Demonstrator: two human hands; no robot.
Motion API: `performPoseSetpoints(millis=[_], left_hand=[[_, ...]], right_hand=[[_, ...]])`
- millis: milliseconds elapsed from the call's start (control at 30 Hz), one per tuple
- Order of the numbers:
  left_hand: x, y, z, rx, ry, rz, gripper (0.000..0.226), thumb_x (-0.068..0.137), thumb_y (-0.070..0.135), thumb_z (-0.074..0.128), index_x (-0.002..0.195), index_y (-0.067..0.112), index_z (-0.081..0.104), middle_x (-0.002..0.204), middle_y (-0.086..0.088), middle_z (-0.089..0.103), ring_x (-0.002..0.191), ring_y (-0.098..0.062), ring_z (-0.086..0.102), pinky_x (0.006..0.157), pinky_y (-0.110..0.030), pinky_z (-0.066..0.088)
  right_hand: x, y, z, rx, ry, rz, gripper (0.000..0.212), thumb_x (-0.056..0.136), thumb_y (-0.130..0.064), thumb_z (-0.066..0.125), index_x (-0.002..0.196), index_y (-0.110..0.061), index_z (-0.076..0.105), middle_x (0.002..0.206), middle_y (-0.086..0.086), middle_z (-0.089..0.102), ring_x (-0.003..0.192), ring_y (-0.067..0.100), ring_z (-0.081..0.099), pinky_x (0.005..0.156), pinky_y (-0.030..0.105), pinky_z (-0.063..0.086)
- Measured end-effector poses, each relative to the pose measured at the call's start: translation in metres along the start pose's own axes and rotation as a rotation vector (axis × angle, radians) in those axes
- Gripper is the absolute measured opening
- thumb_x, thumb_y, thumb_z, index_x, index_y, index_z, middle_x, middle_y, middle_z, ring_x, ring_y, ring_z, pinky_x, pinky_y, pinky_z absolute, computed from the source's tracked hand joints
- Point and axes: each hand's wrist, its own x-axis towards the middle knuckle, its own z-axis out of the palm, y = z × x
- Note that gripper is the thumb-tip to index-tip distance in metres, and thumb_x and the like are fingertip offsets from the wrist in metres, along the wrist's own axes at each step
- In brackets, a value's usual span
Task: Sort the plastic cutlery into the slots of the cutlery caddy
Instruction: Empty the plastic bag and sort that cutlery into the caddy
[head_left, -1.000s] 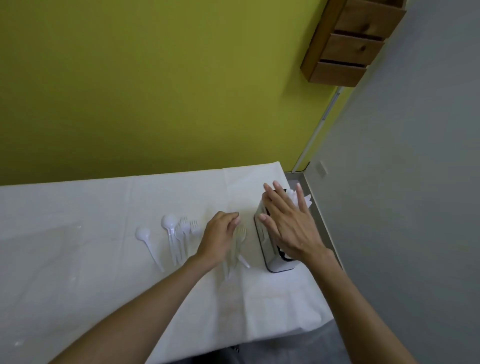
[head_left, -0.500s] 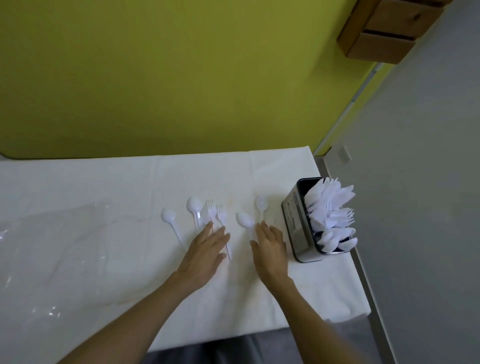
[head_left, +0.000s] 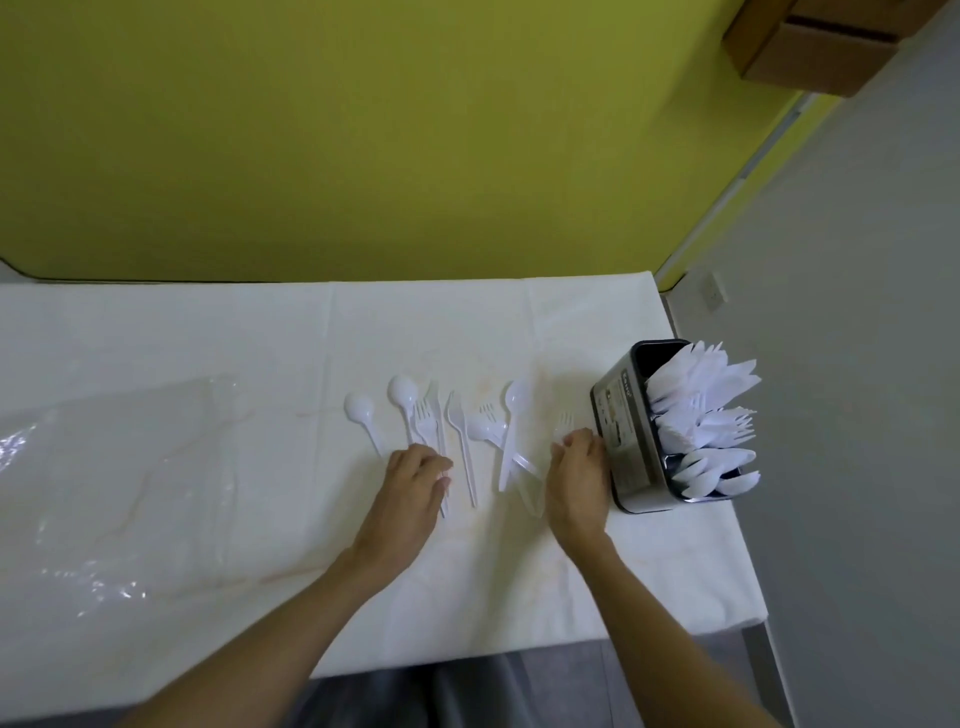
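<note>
Several white plastic spoons (head_left: 360, 408), forks (head_left: 425, 423) and a knife (head_left: 435, 410) lie loose in a row on the white tablecloth (head_left: 260, 338). My left hand (head_left: 415, 488) lies over the near ends of the left group, fingers curled round the handles of a fork and the knife. My right hand (head_left: 579, 478) pinches the handle of a single fork (head_left: 563, 422) just left of the metal cutlery caddy (head_left: 623, 431). Standing in the caddy's slots are knives at the far end, forks in the middle and spoons nearest me. A spoon (head_left: 514, 400) and other pieces lie between my hands.
A crumpled clear plastic sheet (head_left: 104, 467) lies on the table's left part. The caddy stands close to the table's right edge (head_left: 737, 545), with grey floor beyond. A yellow wall rises behind the table, and a wooden drawer unit (head_left: 810, 47) hangs at the upper right.
My right hand came off the caddy, went down to the loose cutlery, then slid right onto the fork beside the caddy. My left hand's fingers went from flat to curled.
</note>
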Motion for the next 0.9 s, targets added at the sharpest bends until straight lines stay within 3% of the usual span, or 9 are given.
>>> performPoseSetpoints(millis=[100,200,267,333,400,600,767,900], left_hand=[[0.01,0.009,-0.004,-0.08,0.103,-0.22,0.003,0.093,0.014,0.06,0.096,0.012,0.059,0.093,0.003,0.05,0.086,-0.017,0.049,0.077,-0.026,0.044],[0.023,0.013,-0.005,-0.113,0.024,-0.448,0.023,0.088,0.029,0.066,0.095,0.01,0.056,0.091,-0.001,0.05,0.085,-0.019,0.051,0.077,-0.028,0.045],[0.028,0.017,-0.006,-0.105,-0.017,-0.539,0.028,0.085,0.032,0.069,0.093,0.009,0.056,0.092,-0.002,0.052,0.085,-0.019,0.052,0.075,-0.027,0.042],[0.029,0.019,-0.005,-0.116,-0.009,-0.576,0.023,0.085,0.027,0.066,0.085,0.005,0.06,0.087,-0.005,0.058,0.084,-0.02,0.055,0.07,-0.026,0.039],[0.026,0.02,-0.003,-0.142,0.004,-0.596,0.02,0.085,0.019,0.061,0.077,0.001,0.062,0.078,-0.008,0.063,0.081,-0.022,0.058,0.064,-0.027,0.038],[0.012,0.019,-0.012,-0.251,0.06,-0.691,0.013,0.083,0.011,0.06,0.075,0.002,0.066,0.076,-0.005,0.068,0.075,-0.022,0.063,0.065,-0.031,0.048],[0.011,0.013,-0.012,-0.244,0.09,-0.635,0.014,0.085,0.022,0.065,0.074,0.014,0.061,0.079,-0.001,0.062,0.077,-0.018,0.061,0.068,-0.027,0.045],[0.021,0.021,-0.008,-0.207,0.058,-0.599,0.023,0.083,0.035,0.069,0.08,0.014,0.06,0.085,0.0,0.058,0.078,-0.017,0.057,0.071,-0.026,0.041]], right_hand=[[0.016,-0.003,-0.001,0.053,-0.163,0.134,0.03,0.098,-0.024,0.053,0.111,0.003,0.049,0.112,0.019,0.057,0.098,0.033,0.059,0.079,0.039,0.051],[0.026,-0.011,-0.005,0.093,-0.244,0.178,0.024,0.097,-0.016,0.046,0.111,0.004,0.048,0.111,0.019,0.057,0.095,0.033,0.059,0.074,0.035,0.047],[0.027,-0.016,-0.011,0.134,-0.225,0.19,0.017,0.095,-0.012,0.042,0.106,0.001,0.048,0.102,0.017,0.06,0.083,0.029,0.057,0.067,0.035,0.047],[0.023,-0.02,-0.017,0.227,-0.216,0.188,0.011,0.091,-0.01,0.041,0.1,-0.005,0.045,0.086,0.012,0.061,0.069,0.025,0.055,0.058,0.033,0.045],[0.013,-0.022,-0.019,0.22,-0.242,0.111,0.011,0.089,-0.01,0.046,0.099,-0.008,0.044,0.077,0.005,0.056,0.067,0.024,0.053,0.052,0.029,0.04],[-0.015,-0.018,-0.003,0.174,-0.352,-0.043,0.011,0.091,-0.013,0.059,0.088,-0.004,0.054,0.074,0.001,0.052,0.068,0.018,0.048,0.056,0.024,0.037],[-0.018,-0.018,-0.002,0.214,-0.339,0.03,0.007,0.09,-0.01,0.059,0.087,-0.004,0.057,0.076,0.003,0.057,0.067,0.017,0.05,0.054,0.02,0.037],[-0.017,-0.007,-0.007,0.274,-0.265,0.15,0.005,0.086,-0.006,0.059,0.084,-0.001,0.061,0.08,0.009,0.064,0.068,0.019,0.057,0.051,0.018,0.039]])
